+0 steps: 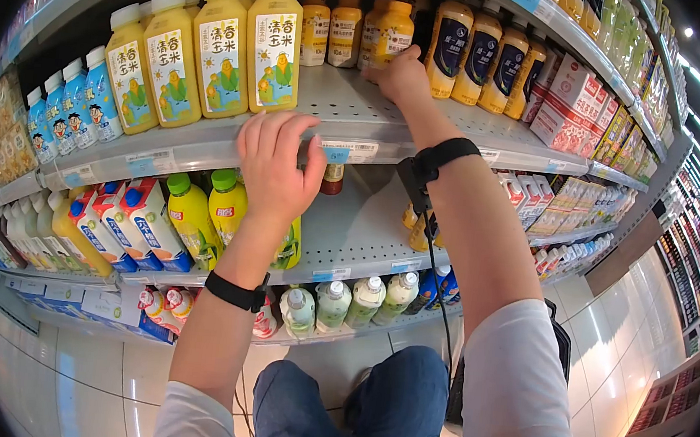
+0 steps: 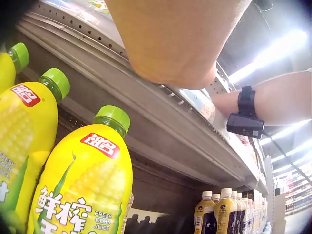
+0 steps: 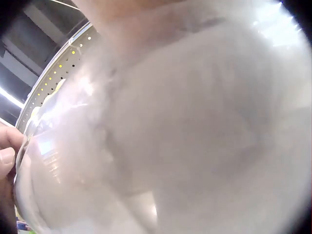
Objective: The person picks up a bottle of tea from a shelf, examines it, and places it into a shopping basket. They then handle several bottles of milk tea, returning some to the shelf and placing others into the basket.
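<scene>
1. Two bare hands are at the rack from where I stand: the right hand (image 1: 402, 73) reaches in over the upper shelf (image 1: 335, 97), while the left hand (image 1: 280, 154) rests at its front edge.

2. One small yellow bottle (image 1: 396, 29) is right at the right hand's fingers, set back on that shelf between the tall corn drinks (image 1: 273, 53) and the dark-labelled bottles (image 1: 450, 49). A couple of matching bottles (image 1: 344, 31) stand just to its left.

3. Both sets of fingers, as far as I can make out: the left ones lie close together, loosely bent, thumb apart, with nothing in their grasp. The right ones are at the bottle's lower part, but I cannot tell whether they pinch it or merely touch it; the right wrist view is too blurred to settle it.

4. My guess is that this bottle is being placed or shifted in its row. I'd keep the hold low, thumb and fingers on opposite sides, and slide it squarely on its base. Pushing high up could tip it into its neighbours.

5. One caution: the cable (image 1: 437, 287) hanging from the right wrist strap (image 1: 451, 151) might snag, so I'd draw that arm out slowly.

6. Its long axis looks upright, cap at the top, base toward the shelf, printed label facing out to the person.
</scene>
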A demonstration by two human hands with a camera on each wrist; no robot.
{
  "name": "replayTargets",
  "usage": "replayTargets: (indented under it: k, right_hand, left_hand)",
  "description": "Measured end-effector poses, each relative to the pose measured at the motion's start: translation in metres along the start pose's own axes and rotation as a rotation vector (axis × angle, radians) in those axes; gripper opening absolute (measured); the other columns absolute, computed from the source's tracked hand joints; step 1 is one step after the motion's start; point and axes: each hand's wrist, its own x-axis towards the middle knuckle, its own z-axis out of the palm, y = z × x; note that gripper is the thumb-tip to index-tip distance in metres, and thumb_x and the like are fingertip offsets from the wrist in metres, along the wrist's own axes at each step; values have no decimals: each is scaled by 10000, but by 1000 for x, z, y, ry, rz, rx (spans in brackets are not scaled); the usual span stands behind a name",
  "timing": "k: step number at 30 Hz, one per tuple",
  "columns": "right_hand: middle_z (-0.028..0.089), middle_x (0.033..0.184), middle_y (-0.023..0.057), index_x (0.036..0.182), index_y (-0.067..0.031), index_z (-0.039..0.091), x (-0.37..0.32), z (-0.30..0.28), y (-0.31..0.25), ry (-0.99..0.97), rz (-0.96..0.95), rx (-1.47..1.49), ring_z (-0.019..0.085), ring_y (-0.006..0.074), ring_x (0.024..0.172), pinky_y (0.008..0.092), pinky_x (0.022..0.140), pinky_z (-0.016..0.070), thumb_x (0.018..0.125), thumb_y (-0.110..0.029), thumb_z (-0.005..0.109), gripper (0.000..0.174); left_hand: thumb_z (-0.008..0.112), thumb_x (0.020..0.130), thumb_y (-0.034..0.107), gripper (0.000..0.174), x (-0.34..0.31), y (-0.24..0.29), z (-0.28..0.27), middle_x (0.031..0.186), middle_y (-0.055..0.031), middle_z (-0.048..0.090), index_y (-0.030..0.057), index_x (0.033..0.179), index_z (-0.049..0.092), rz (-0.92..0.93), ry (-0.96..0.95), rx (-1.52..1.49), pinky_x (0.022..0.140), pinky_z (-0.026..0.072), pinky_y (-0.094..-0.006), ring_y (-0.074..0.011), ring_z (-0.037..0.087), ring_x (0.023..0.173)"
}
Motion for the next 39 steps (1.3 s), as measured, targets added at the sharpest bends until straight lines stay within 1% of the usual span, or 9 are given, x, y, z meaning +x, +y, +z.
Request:
replayTargets:
  k: [6,10,16,21,28,31,32,34,39]
  right_hand:
    - [658,1092,276,1228,89,461,-32,-43,-2,48,-180,-83,647,401,1048,412,911,529,841,-288,671,579]
    - [676,1133,189,1273,29,539,-137,-117,39,97,-521,318,652,247,1109,324,950,502,917,35,493,360]
    - [677,1090,84,1250,-7,571,-311,-173,254,-65,195,537,644,163,1021,293,882,517,927,32,411,362]
    - [694,1029,111,1218,17,583,-489,-201,386,29,899,393,664,165,910,287,772,538,910,-46,529,319]
    - [677,1103,155,1260,44,563,-647,-194,467,-96,1173,-17,654,226,953,317,809,531,857,-52,591,416]
    - [679,1093,170,1251,59,575,-649,-194,455,-256,1317,-24,666,219,941,313,811,530,820,-111,657,471]
    - [680,926,146,1216,48,585,-644,-193,450,-275,1342,-3,684,221,829,314,711,559,809,-82,653,432]
    - [682,944,146,1187,52,601,-651,-193,465,-391,1327,-30,667,211,805,322,711,545,786,-117,697,446]
    - [647,933,70,1228,-23,607,-635,-205,491,-511,1437,-29,627,154,813,308,686,531,813,-253,718,487]
  left_hand:
    - [647,812,123,248,0,-4,0,1057,-86,616,97,1057,622,28,-16,-7,969,382,-449,-311,550,1029]
    - [652,825,125,233,1,-5,1,1048,-92,621,91,1054,623,62,4,-1,950,395,-445,-310,559,1012]
    - [677,823,164,241,-4,-20,10,1031,-73,653,125,1060,658,145,30,99,881,451,-429,-284,611,966]
    - [696,870,205,271,-7,-39,13,1060,-91,694,91,1116,685,260,-20,140,852,487,-393,-297,645,957]
    - [677,918,317,436,-44,-23,-4,1128,-171,688,-21,1192,640,14,-78,33,882,499,-382,-305,653,1034]
    - [667,924,249,499,-72,19,-4,1285,-212,600,-65,1291,543,154,52,-144,992,445,-408,-339,580,1172]
    - [649,928,207,489,-85,43,-9,1346,-217,547,-79,1302,514,75,-57,-135,1039,403,-426,-360,536,1222]
    - [599,923,109,405,-122,85,-7,1426,-211,481,-82,1270,517,-73,-211,-301,1119,321,-445,-378,481,1286]
    - [605,872,37,329,-212,146,-5,1309,-193,561,-6,1197,575,-421,-744,-723,1017,424,-413,-330,551,1196]
